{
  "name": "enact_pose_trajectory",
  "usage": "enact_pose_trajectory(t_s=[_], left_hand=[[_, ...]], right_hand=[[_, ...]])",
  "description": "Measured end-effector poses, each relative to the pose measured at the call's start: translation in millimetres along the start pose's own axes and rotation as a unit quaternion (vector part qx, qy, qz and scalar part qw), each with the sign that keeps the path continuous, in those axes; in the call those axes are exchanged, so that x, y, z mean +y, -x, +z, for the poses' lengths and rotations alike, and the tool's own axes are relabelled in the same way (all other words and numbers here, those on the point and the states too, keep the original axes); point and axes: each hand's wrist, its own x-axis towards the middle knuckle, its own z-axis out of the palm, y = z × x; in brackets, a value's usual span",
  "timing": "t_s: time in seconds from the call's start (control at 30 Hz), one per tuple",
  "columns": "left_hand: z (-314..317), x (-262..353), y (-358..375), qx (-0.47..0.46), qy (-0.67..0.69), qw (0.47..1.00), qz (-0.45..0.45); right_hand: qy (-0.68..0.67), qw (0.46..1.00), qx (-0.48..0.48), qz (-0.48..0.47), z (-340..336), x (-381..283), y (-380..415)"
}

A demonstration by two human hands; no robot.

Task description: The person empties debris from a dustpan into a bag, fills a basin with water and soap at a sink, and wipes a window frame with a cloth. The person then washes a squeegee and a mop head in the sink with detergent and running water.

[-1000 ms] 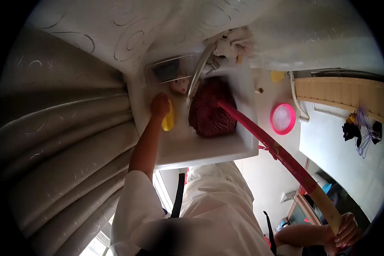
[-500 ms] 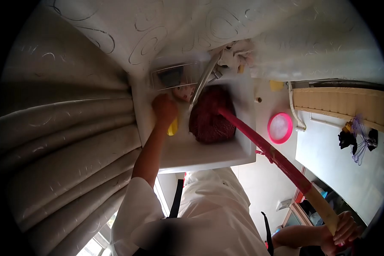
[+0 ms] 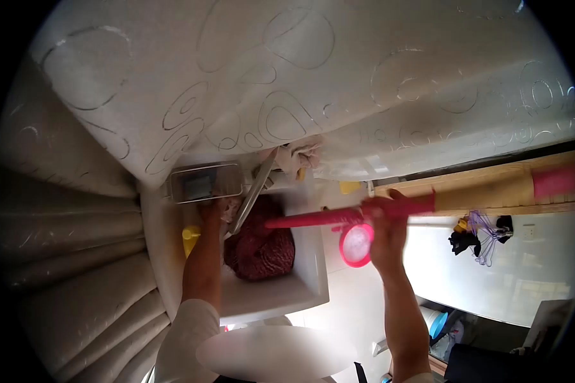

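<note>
Evidently, the pink-wrapped handle (image 3: pixel 313 219) of a mop is gripped by the right hand (image 3: pixel 386 233), its fingers closed round the shaft, though their exact hold is blurred. The fingers of the left hand (image 3: pixel 209 209) are lost in shadow by the lower edge of a wire rack (image 3: pixel 223 196); whether they are spread or pinching something cannot be told. A pink patterned cloth (image 3: pixel 230 208) is seen just beside them.

The dark red mop head (image 3: pixel 262 255) is bunched in the white sink (image 3: pixel 275 309), under the spout of the faucet (image 3: pixel 255 195). Because the shaft is held by one hand partway along, with a long stretch left beyond it, the far end could be swung off line by a small turn of the wrist, and the slatted panel (image 3: pixel 390 189) behind it could be knocked. If the shaft were levered too steeply, the faucet could be struck, or the mop head could be dragged over the sink's side and dripped onto the floor.

A slip could also be caused by any wetness on the wrapping. Should the handle be dropped, the round pink basin (image 3: pixel 343 254), seen close to the shaft beyond the sink and holding something whitish, might be tipped. By the left forearm, the yellow bottle-like object (image 3: pixel 189 235) could be toppled by a careless elbow. Farther out, the hangers (image 3: pixel 484 237) are judged less at risk.
</note>
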Motion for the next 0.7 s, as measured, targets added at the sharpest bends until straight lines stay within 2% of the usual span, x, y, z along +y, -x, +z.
enact_pose_trajectory(t_s=[0.07, 0.1, 0.13, 0.17, 0.27, 0.33, 0.37, 0.4, 0.43, 0.5, 0.53, 0.57, 0.63, 0.67, 0.7], left_hand=[[8, -37, -26, 0.008, 0.029, 0.998, -0.064], [2, -27, -20, -0.014, -0.145, 0.989, 0.033], [-12, -9, -4, -0.036, -0.315, 0.94, 0.125], [-22, 3, 14, -0.061, -0.475, 0.853, 0.21], [-29, -4, 23, -0.033, -0.413, 0.855, 0.312], [-36, 25, 38, -0.101, -0.424, 0.874, 0.215], [-39, 53, 54, -0.082, -0.176, 0.978, 0.075], [-41, 86, 72, -0.054, 0.089, 0.992, -0.066], [-42, 100, 84, -0.018, 0.347, 0.916, -0.2], [-25, 51, 73, 0.056, 0.201, 0.972, -0.11], [-24, 49, 80, 0.081, 0.159, 0.982, -0.063], [-24, 48, 87, 0.11, 0.115, 0.987, -0.019], [-35, 91, 139, 0.144, 0.091, 0.983, 0.068], [-33, 84, 142, 0.143, 0.087, 0.983, 0.071], [-35, 91, 154, 0.145, 0.078, 0.984, 0.072]], right_hand=[[0.025, 1.0, -0.008, 0.008, 23, 4, -23], [0.036, 0.999, -0.013, 0.024, 30, 2, -37], [0.009, 0.998, -0.011, 0.058, 38, 8, -50], [-0.004, 0.998, 0.001, 0.055, 46, 13, -57], [0.016, 0.999, 0.011, 0.04, 54, 24, -62], [-0.048, 0.997, 0.029, 0.052, 66, 20, -61], [-0.073, 0.995, 0.049, 0.045, 73, 18, -59], [-0.075, 0.995, 0.06, 0.038, 78, 23, -57], [-0.075, 0.994, 0.071, 0.035, 80, 31, -53], [-0.107, 0.99, 0.081, 0.036, 77, 44, -44], [-0.128, 0.987, 0.078, 0.06, 76, 50, -38], [-0.151, 0.982, 0.076, 0.082, 77, 56, -36], [-0.152, 0.986, 0.051, 0.039, 78, 63, -30], [-0.15, 0.988, 0.038, 0.017, 79, 66, -26], [-0.106, 0.991, 0.077, 0.035, 82, 71, -20]])
